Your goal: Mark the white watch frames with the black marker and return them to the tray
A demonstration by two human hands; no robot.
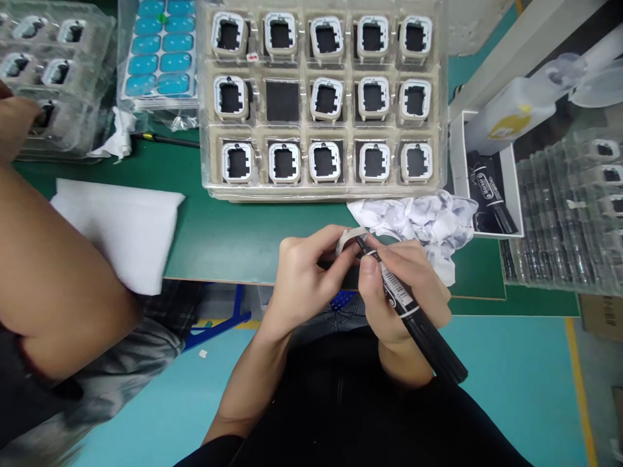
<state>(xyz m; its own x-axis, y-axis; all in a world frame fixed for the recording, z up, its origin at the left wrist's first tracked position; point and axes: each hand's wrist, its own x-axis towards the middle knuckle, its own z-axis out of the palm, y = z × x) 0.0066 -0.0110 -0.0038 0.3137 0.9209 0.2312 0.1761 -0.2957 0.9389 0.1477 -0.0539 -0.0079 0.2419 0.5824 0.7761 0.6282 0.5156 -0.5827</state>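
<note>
Your clear tray (448, 104) holds three rows of five pockets, a white frame in each except the middle row's second pocket (283, 101), which shows only its black base. Your left hand (302, 275) pinches one white frame (348, 239) just past the green mat's near edge (219, 280), beside the crumpled wipe (428, 220). Your right hand (403, 285) has its fingers pressed around a black marker (413, 311), tip on the frame; a co-worker's arm (53, 272) crowds your left.
</note>
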